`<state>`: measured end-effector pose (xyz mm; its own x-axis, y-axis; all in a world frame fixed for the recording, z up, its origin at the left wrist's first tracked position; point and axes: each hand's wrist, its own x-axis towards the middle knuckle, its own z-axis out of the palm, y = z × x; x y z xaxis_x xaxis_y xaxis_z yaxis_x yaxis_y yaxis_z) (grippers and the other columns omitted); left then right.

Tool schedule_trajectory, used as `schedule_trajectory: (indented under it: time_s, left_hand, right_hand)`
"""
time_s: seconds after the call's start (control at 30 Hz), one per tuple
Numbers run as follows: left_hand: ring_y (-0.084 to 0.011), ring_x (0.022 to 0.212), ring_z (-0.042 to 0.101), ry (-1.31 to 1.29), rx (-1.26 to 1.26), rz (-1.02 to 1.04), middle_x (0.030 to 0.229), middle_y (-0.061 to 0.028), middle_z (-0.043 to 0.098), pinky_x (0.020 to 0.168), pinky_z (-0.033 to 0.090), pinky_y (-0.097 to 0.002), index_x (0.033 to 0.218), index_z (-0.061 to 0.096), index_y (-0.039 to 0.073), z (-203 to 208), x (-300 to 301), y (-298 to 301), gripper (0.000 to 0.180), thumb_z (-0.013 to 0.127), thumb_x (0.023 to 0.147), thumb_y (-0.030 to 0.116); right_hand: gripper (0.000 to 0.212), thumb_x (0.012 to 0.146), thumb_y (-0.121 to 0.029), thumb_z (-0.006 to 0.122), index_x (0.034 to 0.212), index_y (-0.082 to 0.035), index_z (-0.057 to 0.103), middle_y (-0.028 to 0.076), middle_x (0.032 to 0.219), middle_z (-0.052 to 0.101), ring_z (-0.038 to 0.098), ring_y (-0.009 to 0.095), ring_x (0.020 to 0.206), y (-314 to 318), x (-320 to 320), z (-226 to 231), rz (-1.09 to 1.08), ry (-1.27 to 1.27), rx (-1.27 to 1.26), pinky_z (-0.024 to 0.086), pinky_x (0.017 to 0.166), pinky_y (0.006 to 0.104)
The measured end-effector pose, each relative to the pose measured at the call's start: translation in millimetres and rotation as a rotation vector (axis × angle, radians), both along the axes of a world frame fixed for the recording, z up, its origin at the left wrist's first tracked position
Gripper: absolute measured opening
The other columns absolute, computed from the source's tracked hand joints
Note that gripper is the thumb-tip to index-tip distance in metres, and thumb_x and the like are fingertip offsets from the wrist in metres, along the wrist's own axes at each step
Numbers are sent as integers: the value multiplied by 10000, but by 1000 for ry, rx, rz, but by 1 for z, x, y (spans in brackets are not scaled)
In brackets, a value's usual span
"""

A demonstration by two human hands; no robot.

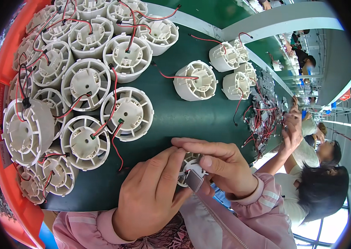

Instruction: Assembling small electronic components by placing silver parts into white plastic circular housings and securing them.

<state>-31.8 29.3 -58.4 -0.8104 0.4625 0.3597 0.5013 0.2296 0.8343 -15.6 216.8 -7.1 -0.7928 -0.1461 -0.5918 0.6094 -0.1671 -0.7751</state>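
Note:
Close to my body, both my hands hold a white round plastic housing (189, 162), whose rim they largely cover. My left hand (148, 189) wraps round its left side. On the far and right side are the bent fingers of my right hand (227, 164), its thumb beside the opening. A flat grey square piece (194, 181) stands tilted at the housing's near side. Whether it is fixed there, I cannot tell. Just beyond my hands, a white round housing (127, 114) with red and black wires lies on the green table (171, 120).
Many similar housings (86, 85) crowd the left, by an orange-red bin edge (1, 83). Several more (195, 81) stand farther off. A heap of wired flat parts (264, 110) lies at right, near a co-worker's hand (292, 124). A pale metal frame (283, 29) crosses the back.

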Motion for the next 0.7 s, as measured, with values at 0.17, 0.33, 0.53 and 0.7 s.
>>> schedule_trajectory:
  time_s: [0.17, 0.33, 0.53, 0.7]
  left_hand:
    - [-298, 883, 624, -6, -19, -2, 1134, -213, 571, 707, 513, -357, 1236, 500, -86, 0, -1, -1, 692, 776, 644, 144]
    - [-332, 872, 632, -37, -26, -4, 1096, -214, 586, 720, 527, -379, 1221, 515, -63, 3, -3, -2, 691, 805, 615, 99]
    - [-350, 879, 635, -74, -27, -18, 1073, -216, 595, 728, 532, -387, 1219, 526, -48, 3, -1, -3, 690, 816, 605, 80]
    - [-346, 880, 636, -49, -8, -5, 1071, -215, 597, 730, 532, -388, 1216, 532, -45, 2, -3, -3, 683, 822, 611, 83]
  right_hand:
    - [324, 967, -141, 528, 1252, 7, 574, 176, 1356, 506, 666, 153, 750, -5, 1, 3, -35, 17, -63, 523, 493, 206]
    - [342, 971, -139, 504, 1252, 50, 553, 215, 1351, 497, 686, 184, 813, -8, 1, 1, -52, 24, -57, 564, 519, 222]
    - [365, 937, -52, 539, 1295, 17, 515, 189, 1328, 513, 674, 155, 744, -7, -5, 6, -17, -97, -25, 531, 485, 202]
    - [417, 892, 16, 592, 1297, -36, 509, 135, 1258, 569, 653, 106, 627, -4, -8, 0, 70, -16, -26, 476, 437, 170]
